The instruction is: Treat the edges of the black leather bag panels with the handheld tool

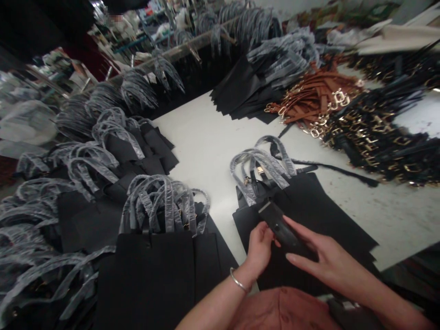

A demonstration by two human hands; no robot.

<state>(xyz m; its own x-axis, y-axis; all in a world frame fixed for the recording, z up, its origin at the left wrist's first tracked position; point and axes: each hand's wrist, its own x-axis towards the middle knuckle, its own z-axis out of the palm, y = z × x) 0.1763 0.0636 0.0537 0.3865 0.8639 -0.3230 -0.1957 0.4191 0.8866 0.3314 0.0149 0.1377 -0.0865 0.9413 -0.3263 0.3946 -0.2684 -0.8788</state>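
The right hand (326, 254) is holding a small black piece (283, 231) between thumb and fingers, over a pile of black bags (311, 199). The left hand (259, 247) is curling beside it, and I cannot tell if it is gripping. All around, the pale table (194, 126) is carrying brown straps (314, 98), black straps (381, 133) and more bags (154, 266), and a messy room (151, 32) is stretching out behind.

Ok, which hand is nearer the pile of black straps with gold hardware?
Right. The right hand, holding a black piece, sits below and left of the strap pile in the view; the left hand is also below it but farther left.
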